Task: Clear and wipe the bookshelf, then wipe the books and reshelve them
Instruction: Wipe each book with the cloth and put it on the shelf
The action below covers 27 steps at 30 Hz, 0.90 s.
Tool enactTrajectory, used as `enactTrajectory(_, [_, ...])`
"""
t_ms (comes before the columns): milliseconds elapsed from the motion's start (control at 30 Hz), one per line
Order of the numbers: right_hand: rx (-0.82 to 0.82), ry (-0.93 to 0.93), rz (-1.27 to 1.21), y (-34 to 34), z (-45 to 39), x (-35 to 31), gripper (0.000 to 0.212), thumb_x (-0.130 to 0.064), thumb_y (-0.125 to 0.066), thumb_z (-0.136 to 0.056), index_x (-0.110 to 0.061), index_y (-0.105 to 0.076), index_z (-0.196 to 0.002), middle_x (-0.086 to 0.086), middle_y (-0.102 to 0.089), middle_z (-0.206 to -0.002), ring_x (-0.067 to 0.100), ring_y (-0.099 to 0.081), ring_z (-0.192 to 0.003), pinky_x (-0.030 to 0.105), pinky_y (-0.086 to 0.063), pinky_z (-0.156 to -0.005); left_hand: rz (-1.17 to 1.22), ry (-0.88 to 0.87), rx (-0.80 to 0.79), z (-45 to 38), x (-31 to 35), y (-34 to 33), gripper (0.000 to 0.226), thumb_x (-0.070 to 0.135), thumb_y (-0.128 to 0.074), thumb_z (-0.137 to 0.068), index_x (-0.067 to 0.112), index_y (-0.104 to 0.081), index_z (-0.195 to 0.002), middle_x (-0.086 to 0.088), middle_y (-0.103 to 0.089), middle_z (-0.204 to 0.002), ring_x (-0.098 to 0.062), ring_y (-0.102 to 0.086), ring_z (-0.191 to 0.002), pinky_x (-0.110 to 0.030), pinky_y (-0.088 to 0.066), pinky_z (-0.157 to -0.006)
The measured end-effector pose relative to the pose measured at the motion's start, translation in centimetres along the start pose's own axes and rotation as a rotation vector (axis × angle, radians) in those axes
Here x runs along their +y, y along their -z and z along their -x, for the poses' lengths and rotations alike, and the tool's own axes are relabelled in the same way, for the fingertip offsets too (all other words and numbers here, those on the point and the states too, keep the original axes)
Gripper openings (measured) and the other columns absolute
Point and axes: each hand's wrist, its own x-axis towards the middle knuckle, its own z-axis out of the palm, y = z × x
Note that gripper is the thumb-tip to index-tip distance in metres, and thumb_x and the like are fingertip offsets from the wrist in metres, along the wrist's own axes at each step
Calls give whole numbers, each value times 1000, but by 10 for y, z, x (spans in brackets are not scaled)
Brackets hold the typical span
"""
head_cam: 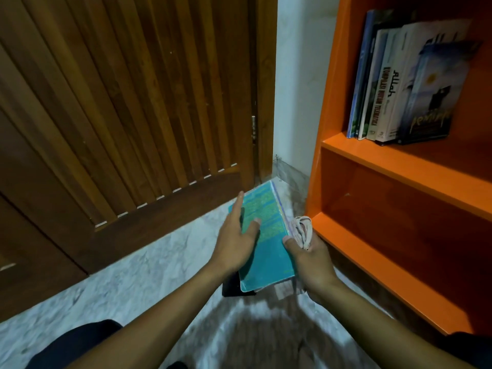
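A pale marble-patterned floor (149, 265) runs between a slatted wooden door (127, 107) and an orange bookshelf (394, 166), whose lower shelves are bare while a row of upright books (404, 83) stands at the left end of the upper shelf. On the floor, close to the bookshelf's bottom left corner, a teal book (266, 235) lies on top of a small pile; something dark shows beneath it. The left hand (234, 241) rests over the book's left side, fingers spread wide and straight. The right hand (311, 257) has its fingers curled around a bunched pale cloth (300, 229), thumb against the book's right edge. The likely risk is in the lift: with one hand already full of cloth, the grip on the teal book looks thin, so it could slide off the pile or drag the dark item askew. The cloth could also drop as the thumb shifts.
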Motion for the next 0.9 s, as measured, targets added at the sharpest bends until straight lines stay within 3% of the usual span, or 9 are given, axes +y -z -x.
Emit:
enactTrajectory(100, [34, 174, 230, -6, 12, 2, 25, -24, -64, -94, -29, -57, -117, -9, -67, -109, 8, -67, -97, 25, -58, -76, 176, 78, -81, 7, 5, -15, 77, 39, -56, -99, 52, -2, -153, 12, -44, -139, -15, -60, -116, -48, -56, -97])
enactTrajectory(167, [58, 278, 429, -12, 23, 5, 19, -27, -64, -93, -32, -55, -110, -15, -66, -98, -1, -65, -90, 12, -50, -67, 226, 81, -5, 9, 7, -19, 84, 40, -58, -97, 50, 3, -153, 14, -42, -136, -12, -61, -109, -41, -57, -94])
enactTrajectory(233, [59, 349, 559, -18, 32, 10, 18, -32, -64, -93, -35, -52, -107, -14, -68, -93, 1, -65, -86, 14, -49, -63, 245, 76, 99, 9, 3, -22, 86, 31, -62, -97, 46, 0, -155, 16, -54, -127, -5, -65, -97, -33, -58, -90])
enactTrajectory(300, [51, 425, 600, -21, 37, 15, 23, -40, -61, -90, -35, -54, -112, -13, -70, -99, 6, -66, -90, 26, -53, -73, 246, 91, 192, 9, -3, -22, 84, 18, -62, -96, 46, -8, -154, 15, -66, -110, -10, -70, -91, -40, -60, -87])
enactTrajectory(433, [53, 415, 501, -20, 31, 19, 16, -32, -59, -91, -31, -64, -107, -7, -73, -99, 11, -68, -91, 36, -57, -79, 317, 120, 288, -2, -12, -14, 75, 5, -52, -96, 50, -20, -147, 3, -67, -125, -21, -69, -107, -52, -55, -95])
enactTrajectory(533, [49, 357, 230, -17, 21, 9, 11, -17, -61, -97, -19, -66, -106, -2, -73, -98, 3, -70, -86, 22, -57, -73, 345, 104, 281, -4, -11, -6, 77, 6, -50, -100, 58, -16, -146, 3, -64, -132, -23, -69, -110, -54, -53, -97])
enactTrajectory(600, [121, 329, 96, -7, 8, 1, 16, -16, -56, -99, -19, -65, -112, -2, -71, -104, 5, -68, -92, 17, -53, -74, 385, 82, 258, -5, -10, -2, 76, 2, -48, -101, 51, -18, -151, -1, -62, -135, -25, -68, -113, -54, -53, -98])
enactTrajectory(733, [355, 261, -97, 23, -25, -10, 14, -22, -53, -101, -24, -67, -99, -4, -67, -89, 16, -60, -83, 33, -46, -77, 488, 76, 110, -6, -2, 9, 67, -6, -43, -101, 42, -31, -146, -11, -65, -132, -28, -68, -112, -51, -54, -97])
enactTrajectory(900, [379, 507, 16, 42, -26, -39, 21, -9, -51, -100, -21, -63, -113, -7, -67, -103, 6, -62, -96, 23, -49, -83, 469, 42, -163, 2, 7, 11, 57, 1, -44, -103, 43, -40, -140, -14, -72, -118, -29, -74, -98, -36, -62, -73])
